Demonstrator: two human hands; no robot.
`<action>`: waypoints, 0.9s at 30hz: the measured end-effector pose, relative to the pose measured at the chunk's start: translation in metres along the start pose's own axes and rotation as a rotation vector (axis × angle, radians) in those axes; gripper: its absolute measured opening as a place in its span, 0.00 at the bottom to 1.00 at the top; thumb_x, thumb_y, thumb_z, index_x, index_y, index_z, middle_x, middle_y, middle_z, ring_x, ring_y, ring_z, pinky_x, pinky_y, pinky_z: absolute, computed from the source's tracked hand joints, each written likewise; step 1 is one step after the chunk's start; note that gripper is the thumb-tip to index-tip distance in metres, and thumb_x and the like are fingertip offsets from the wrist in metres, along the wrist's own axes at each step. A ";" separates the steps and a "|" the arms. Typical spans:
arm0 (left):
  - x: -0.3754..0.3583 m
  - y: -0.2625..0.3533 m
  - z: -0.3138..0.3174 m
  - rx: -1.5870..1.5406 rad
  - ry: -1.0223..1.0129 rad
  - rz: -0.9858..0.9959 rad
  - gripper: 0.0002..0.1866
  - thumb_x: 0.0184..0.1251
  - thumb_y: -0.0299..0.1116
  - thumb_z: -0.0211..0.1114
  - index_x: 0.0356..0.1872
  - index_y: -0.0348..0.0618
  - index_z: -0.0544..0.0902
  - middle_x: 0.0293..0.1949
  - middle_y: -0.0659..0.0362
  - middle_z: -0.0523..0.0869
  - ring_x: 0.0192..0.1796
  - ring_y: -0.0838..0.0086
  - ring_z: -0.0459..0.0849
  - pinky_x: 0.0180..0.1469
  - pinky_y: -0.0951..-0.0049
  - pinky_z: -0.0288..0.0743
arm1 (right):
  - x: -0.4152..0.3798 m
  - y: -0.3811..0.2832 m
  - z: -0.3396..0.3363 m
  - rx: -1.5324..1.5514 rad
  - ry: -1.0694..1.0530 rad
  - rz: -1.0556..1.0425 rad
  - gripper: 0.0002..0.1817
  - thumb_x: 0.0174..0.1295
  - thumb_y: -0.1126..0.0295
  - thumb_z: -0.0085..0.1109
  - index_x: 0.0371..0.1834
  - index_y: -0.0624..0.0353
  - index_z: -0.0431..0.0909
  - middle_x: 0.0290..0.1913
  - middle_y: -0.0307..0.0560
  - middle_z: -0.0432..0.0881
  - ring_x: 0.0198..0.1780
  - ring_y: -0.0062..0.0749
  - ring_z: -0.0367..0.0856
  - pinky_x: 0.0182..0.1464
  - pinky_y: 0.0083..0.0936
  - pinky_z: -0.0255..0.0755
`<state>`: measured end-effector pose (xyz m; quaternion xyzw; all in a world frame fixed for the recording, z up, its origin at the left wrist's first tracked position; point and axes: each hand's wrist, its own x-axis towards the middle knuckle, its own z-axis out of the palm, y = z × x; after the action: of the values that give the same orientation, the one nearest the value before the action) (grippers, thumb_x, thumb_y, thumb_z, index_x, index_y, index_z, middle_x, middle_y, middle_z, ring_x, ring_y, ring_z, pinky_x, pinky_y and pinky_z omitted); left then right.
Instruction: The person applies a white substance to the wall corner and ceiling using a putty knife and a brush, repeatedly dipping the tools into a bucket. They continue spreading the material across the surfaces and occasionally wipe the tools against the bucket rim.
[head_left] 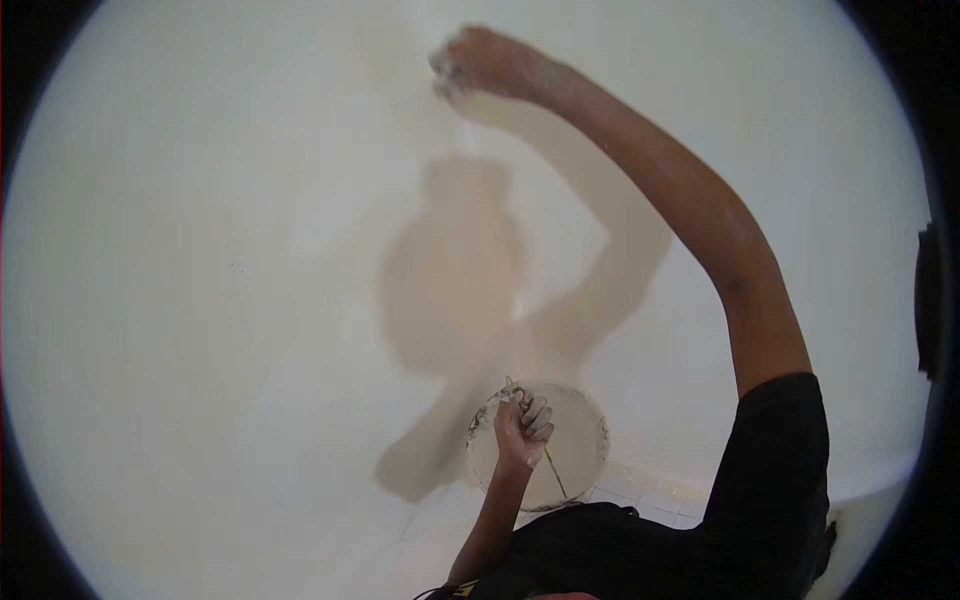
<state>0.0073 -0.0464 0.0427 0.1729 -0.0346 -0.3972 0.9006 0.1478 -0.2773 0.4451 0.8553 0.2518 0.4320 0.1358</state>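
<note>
A pale wall [230, 180] spreads wide, shadowed near its centre. White floor tiles [650, 508] show at five o'clock, a dark object [929, 300] at three

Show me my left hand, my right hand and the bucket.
Left hand [520, 428]: head view, mid-hand.
Right hand [488, 66]: head view, back of hand.
Bucket [605, 438]: head view, right side of rim.
</note>
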 end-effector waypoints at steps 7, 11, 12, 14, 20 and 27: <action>0.001 0.001 0.004 0.017 0.073 -0.019 0.11 0.68 0.39 0.53 0.27 0.49 0.67 0.17 0.69 0.57 0.16 0.83 0.53 0.16 0.82 0.47 | -0.011 -0.009 -0.077 0.056 -0.104 0.392 0.21 0.67 0.60 0.48 0.55 0.64 0.71 0.57 0.55 0.73 0.59 0.47 0.72 0.62 0.40 0.65; 0.002 0.004 0.006 0.021 0.096 -0.031 0.11 0.68 0.39 0.53 0.27 0.50 0.67 0.17 0.69 0.57 0.16 0.83 0.53 0.16 0.82 0.47 | -0.068 0.012 0.059 -0.185 0.058 -0.086 0.05 0.51 0.68 0.54 0.22 0.53 0.78 0.24 0.44 0.78 0.27 0.39 0.79 0.31 0.40 0.72; 0.002 0.003 0.007 0.026 0.092 -0.033 0.11 0.68 0.40 0.53 0.27 0.50 0.67 0.17 0.69 0.57 0.16 0.83 0.53 0.16 0.82 0.47 | -0.077 -0.015 0.047 -0.130 -0.287 0.024 0.12 0.61 0.69 0.48 0.48 0.53 0.74 0.33 0.50 0.81 0.35 0.43 0.83 0.35 0.38 0.78; 0.004 0.003 0.008 0.025 0.075 -0.030 0.11 0.68 0.40 0.53 0.27 0.50 0.67 0.17 0.69 0.57 0.16 0.83 0.53 0.16 0.82 0.47 | -0.112 -0.047 0.064 0.432 -0.304 0.268 0.09 0.65 0.68 0.45 0.43 0.53 0.75 0.36 0.52 0.79 0.42 0.42 0.80 0.43 0.37 0.76; 0.000 0.004 0.009 0.059 0.091 -0.008 0.12 0.67 0.41 0.54 0.26 0.51 0.68 0.16 0.69 0.57 0.16 0.83 0.53 0.16 0.82 0.47 | -0.118 -0.056 0.109 0.157 -0.321 -0.072 0.08 0.65 0.66 0.50 0.34 0.56 0.77 0.41 0.52 0.77 0.43 0.45 0.78 0.46 0.40 0.73; 0.001 0.002 0.000 0.019 0.037 -0.025 0.12 0.68 0.41 0.54 0.25 0.50 0.68 0.15 0.68 0.57 0.15 0.83 0.53 0.15 0.82 0.47 | 0.019 0.024 -0.020 -0.015 0.046 0.084 0.12 0.54 0.62 0.60 0.37 0.56 0.78 0.30 0.52 0.80 0.35 0.49 0.80 0.41 0.40 0.73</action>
<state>0.0090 -0.0461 0.0431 0.1892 -0.0198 -0.4048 0.8944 0.1483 -0.2870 0.4803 0.8538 0.2153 0.4589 0.1182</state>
